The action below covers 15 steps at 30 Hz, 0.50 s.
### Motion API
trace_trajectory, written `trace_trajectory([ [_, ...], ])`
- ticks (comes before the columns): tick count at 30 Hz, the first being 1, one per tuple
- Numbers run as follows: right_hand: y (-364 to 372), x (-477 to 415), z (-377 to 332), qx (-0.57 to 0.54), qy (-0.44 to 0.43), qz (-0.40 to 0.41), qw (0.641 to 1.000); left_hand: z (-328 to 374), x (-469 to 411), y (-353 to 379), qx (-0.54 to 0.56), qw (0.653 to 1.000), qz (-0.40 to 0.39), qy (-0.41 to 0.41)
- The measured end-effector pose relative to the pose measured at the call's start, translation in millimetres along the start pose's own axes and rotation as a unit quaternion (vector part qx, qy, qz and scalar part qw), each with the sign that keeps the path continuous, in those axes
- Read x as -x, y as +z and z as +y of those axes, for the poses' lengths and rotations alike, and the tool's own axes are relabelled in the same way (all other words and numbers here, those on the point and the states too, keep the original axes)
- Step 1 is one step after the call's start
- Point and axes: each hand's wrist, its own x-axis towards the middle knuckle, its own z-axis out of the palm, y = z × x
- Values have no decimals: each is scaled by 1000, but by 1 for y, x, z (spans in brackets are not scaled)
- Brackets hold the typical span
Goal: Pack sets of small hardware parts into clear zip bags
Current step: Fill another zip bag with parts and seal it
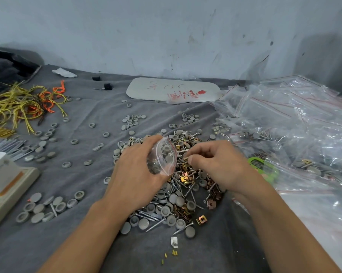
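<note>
Left hand (134, 166) gripping zip bag (163, 156), right hand (217, 166) pinching indistinct small part (185, 158)

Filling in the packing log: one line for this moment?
left hand holds open zip bag holding grey caps | right hand pinches small part above hardware pile

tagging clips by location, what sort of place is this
Probably a small workshop packing bench: a pile of screws, caps and clips on a grey cloth, a heap of clear zip bags at the right, and the left hand holding a part-filled bag. The scuffed wall behind fits that.
</note>
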Motion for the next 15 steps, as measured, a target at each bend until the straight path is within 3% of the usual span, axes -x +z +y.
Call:
trace_trajectory([
  [4, 12, -2, 0, -91, 5, -16, 996, 0, 0, 0, -1, 1000, -7, 3],
  [15, -2, -4, 9, -91, 63, 55, 992, 1, -1, -1, -8, 1000, -1, 2],
])
